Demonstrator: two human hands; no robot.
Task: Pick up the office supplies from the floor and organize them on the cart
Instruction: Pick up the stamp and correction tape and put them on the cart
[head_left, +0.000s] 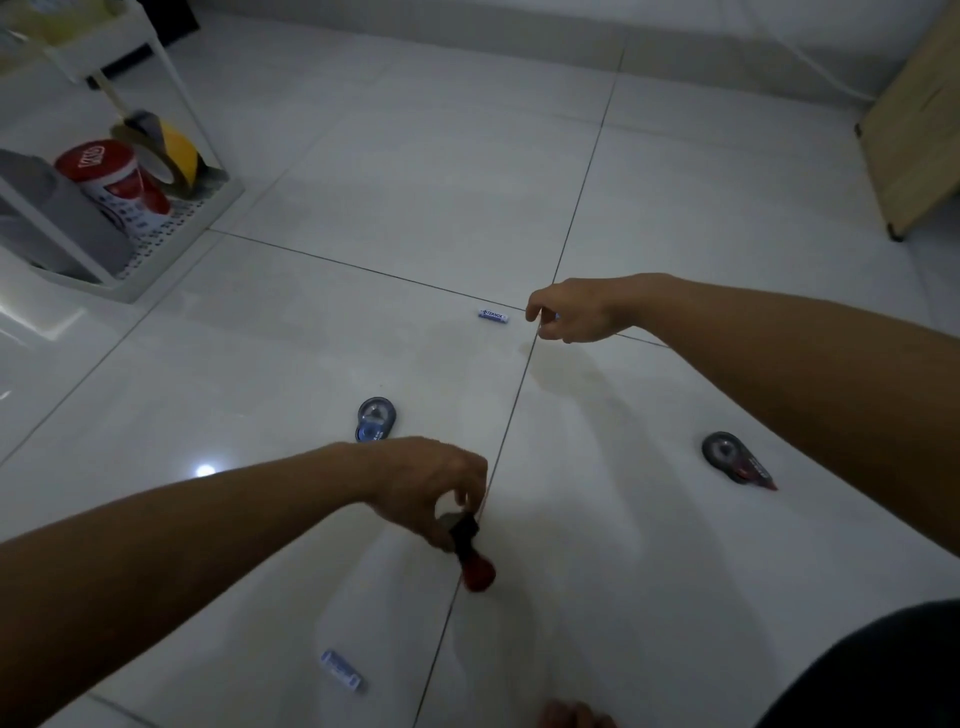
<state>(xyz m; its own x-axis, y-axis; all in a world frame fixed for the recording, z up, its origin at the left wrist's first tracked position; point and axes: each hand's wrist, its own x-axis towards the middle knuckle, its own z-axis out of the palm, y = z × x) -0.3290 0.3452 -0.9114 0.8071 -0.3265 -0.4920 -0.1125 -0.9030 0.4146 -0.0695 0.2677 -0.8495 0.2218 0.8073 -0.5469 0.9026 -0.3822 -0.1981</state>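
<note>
My left hand (426, 488) pinches a red and black correction tape dispenser (471, 558) just above the floor, low in the middle of the view. My right hand (569, 312) reaches further out, its fingers curled around a small blue and white battery whose end (556, 316) peeks out. A second battery (493, 315) lies on the tiles just left of that hand. A third battery (341, 670) lies near me. A blue correction tape (375, 418) sits behind my left hand, and a red and black one (737, 460) lies at the right. The white cart (171, 244) stands at the far left.
The cart's bottom shelf holds a red and white canister (119, 187), a yellow tape roll (179, 153) and a grey container (57, 218). A wooden board (919, 130) leans at the far right. My toes (571, 714) show at the bottom edge. The floor is glossy white tile.
</note>
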